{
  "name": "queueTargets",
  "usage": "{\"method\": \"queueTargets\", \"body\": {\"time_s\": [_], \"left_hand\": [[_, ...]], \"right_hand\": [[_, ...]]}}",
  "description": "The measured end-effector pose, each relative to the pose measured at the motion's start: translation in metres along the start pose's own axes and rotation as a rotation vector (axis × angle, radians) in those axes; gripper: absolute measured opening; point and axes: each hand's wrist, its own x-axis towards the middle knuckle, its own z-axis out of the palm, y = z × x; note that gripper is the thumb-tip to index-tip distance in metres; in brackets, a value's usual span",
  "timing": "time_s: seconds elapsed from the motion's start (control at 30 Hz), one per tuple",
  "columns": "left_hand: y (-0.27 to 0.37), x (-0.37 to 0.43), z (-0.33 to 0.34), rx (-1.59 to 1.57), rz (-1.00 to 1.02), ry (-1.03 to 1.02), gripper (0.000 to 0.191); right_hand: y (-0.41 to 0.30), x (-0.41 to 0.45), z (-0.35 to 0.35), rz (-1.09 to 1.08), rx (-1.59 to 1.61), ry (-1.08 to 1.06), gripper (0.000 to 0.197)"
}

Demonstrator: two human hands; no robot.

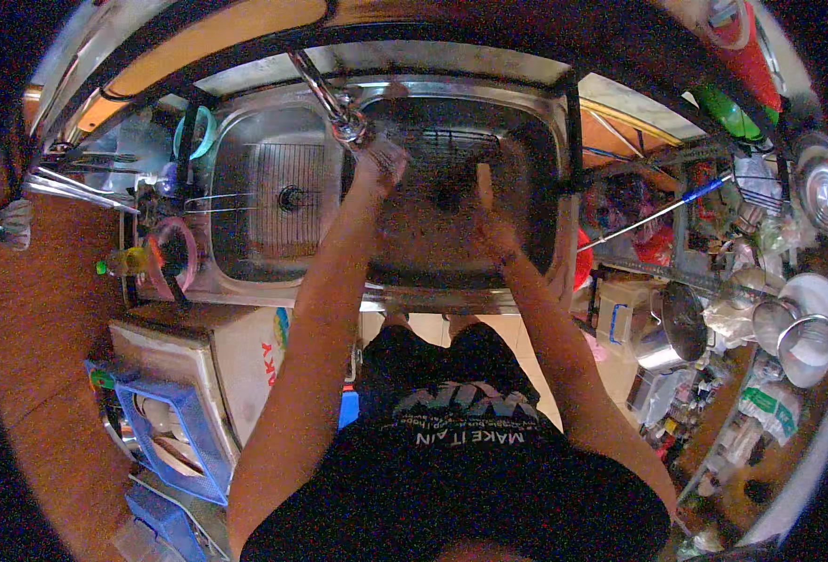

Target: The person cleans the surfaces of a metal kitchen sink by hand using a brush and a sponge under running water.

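My left hand (384, 163) is at the outlet end of a chrome faucet (347, 123), over the left part of the right sink basin (428, 242). Blur hides whether its fingers grip the faucet. Lower and to the right, inside that same basin, my right hand (496, 235) has its fingers around a narrow tan object (484, 185) that points away from me; its kind cannot be told. A dark drain area shows between the hands. The left basin (234, 246) of the stainless steel double sink holds a wire rack (266, 211) over its drain.
A dark metal frame spans above the sink. Left of it are a pink ring-shaped item (187, 260) and a teal bowl (205, 132); a cardboard box (245, 365) and blue basket (129, 414) stand nearer. At right are a steel pot (660, 341), strainers (807, 348) and a blue-handled pole (656, 205).
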Motion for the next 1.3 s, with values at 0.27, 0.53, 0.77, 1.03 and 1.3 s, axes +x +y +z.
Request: {"method": "queueTargets", "body": {"time_s": [0.27,0.53,0.77,1.03,1.3], "left_hand": [[0.042,0.039,0.029,0.063,0.120,-0.088,0.041],[-0.134,-0.078,-0.001,0.483,0.052,0.361,0.035],[-0.206,-0.116,0.000,0.631,-0.080,0.439,0.032],[-0.216,-0.119,0.022,0.699,0.008,0.486,0.029],[-0.207,-0.124,0.026,0.759,0.010,0.512,0.026]], "right_hand": [[-0.001,-0.039,-0.010,-0.250,-0.374,0.116,0.028],[0.002,-0.029,-0.026,-0.418,-0.740,0.169,0.046],[0.034,-0.058,-0.012,-0.807,-1.627,0.412,0.048],[-0.036,0.061,0.053,-0.485,-1.567,0.370,0.046],[0.010,0.010,0.051,-0.567,-1.588,0.228,0.044]]}}
